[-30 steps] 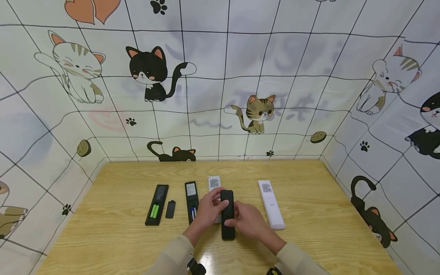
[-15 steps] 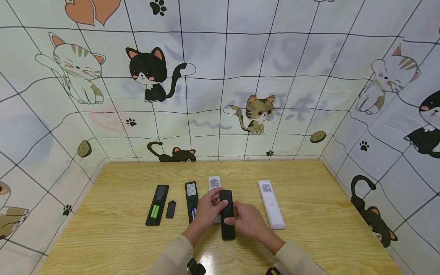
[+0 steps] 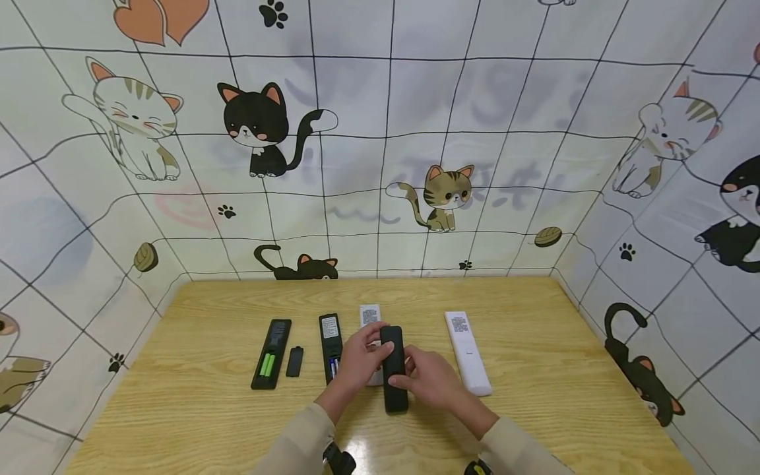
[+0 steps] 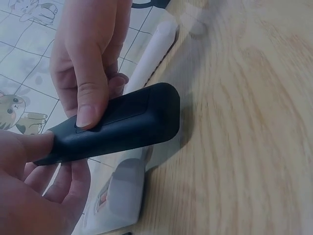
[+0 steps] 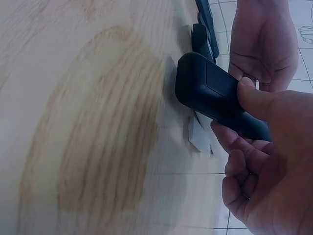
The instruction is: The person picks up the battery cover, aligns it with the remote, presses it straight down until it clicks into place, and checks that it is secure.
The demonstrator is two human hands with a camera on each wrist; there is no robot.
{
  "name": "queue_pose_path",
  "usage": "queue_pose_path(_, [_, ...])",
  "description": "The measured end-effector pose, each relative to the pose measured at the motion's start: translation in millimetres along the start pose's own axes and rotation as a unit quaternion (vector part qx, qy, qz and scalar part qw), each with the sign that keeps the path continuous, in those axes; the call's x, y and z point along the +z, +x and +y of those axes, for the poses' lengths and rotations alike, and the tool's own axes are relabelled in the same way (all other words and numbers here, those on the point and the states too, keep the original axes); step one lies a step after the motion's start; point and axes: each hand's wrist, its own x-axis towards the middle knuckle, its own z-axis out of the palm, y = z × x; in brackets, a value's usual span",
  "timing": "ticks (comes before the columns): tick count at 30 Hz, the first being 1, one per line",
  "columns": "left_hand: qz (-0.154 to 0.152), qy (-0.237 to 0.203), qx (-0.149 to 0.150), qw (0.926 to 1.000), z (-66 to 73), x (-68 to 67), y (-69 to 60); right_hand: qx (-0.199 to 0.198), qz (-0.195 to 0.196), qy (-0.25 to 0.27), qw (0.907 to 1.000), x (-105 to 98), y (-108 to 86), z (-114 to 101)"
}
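Both hands hold a black remote control (image 3: 396, 392) above the table, its back side facing up. My left hand (image 3: 359, 359) grips the far end from the left, thumb along the edge. From the right, my right hand (image 3: 433, 379) pinches the middle, its thumb lying on the battery cover (image 4: 134, 105). The cover sits flush in the back of the remote. In the wrist views the remote's near rounded end is off the table. Behind the hands lies a white remote (image 3: 369, 314), partly hidden; the left wrist view shows its compartment uncovered.
Left on the wooden table (image 3: 196, 422) lies a black remote (image 3: 272, 353) with green batteries showing, beside a loose battery cover (image 3: 295, 361). Another black remote (image 3: 330, 340), also uncovered, is partly behind the left hand. A white remote (image 3: 468, 353) lies to the right.
The held remote has shifted and turned very slightly. Both hands keep the same hold on it, and the other remotes have not moved.
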Motion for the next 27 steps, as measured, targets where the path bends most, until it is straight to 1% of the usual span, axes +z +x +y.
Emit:
queue_pose_path(4, [-0.004,0.001,0.004,1.0000,1.4,3.1,2.3,-0.005,-0.002,-0.001,1.0000,-4.9,-0.5,2.2])
queue_pose_path(7, [-0.009,-0.007,0.016,0.9998,1.8,5.9,4.0,-0.005,-0.006,0.001,1.0000,-9.2,-1.2,3.9])
queue_pose_path(10, [-0.010,-0.010,0.020,0.9997,2.5,8.9,6.1,-0.004,-0.011,0.004,0.9999,-14.5,-2.0,6.1])
queue_pose_path(13, [-0.008,-0.001,0.024,0.9997,2.9,11.7,8.6,0.006,-0.013,0.009,0.9999,-21.0,-2.8,8.4])
queue_pose_path(19, [-0.003,0.012,0.022,0.9997,5.3,17.5,14.2,0.023,0.003,0.003,0.9997,-33.8,-3.6,15.0])
queue_pose_path(21, [-0.001,0.013,0.015,0.9998,6.0,19.8,16.1,0.023,0.010,0.001,0.9997,-37.5,-4.0,17.0])
queue_pose_path(23, [0.001,0.011,0.009,0.9999,5.8,22.7,18.5,0.023,0.016,-0.001,0.9996,-41.3,-4.8,19.1])
queue_pose_path(27, [0.000,-0.007,0.000,1.0000,5.5,30.0,22.1,0.031,0.030,-0.008,0.9990,-49.0,-6.5,24.9])
